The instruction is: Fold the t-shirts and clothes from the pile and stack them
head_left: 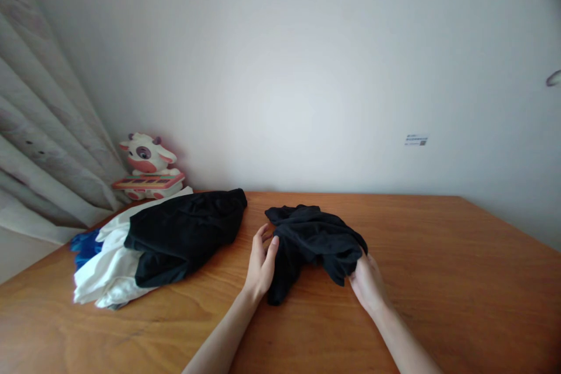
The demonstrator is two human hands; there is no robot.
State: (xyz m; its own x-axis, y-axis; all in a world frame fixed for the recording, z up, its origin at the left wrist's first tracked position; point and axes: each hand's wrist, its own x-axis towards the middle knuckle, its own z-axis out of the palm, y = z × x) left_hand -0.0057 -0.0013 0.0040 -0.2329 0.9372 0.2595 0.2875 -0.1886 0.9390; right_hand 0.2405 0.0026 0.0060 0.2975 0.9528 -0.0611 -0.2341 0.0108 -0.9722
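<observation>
A crumpled black garment (pixel 315 236) lies bunched on the wooden table in front of me; its folds hide what kind of clothing it is. At its left edge is my left hand (pixel 262 263), thumb and fingers apart, the thumb against the cloth. My right hand (pixel 368 283) is closed on the right end of the garment, with the fingers partly tucked behind the fabric.
On the left, a pile holds a black garment (pixel 188 236), white clothing (pixel 109 269) and a blue piece (pixel 86 247). Behind it, a toy cow with a keyboard (pixel 149 169) stands beside a curtain (pixel 44 128). The wooden table (pixel 438 280) meets a white wall.
</observation>
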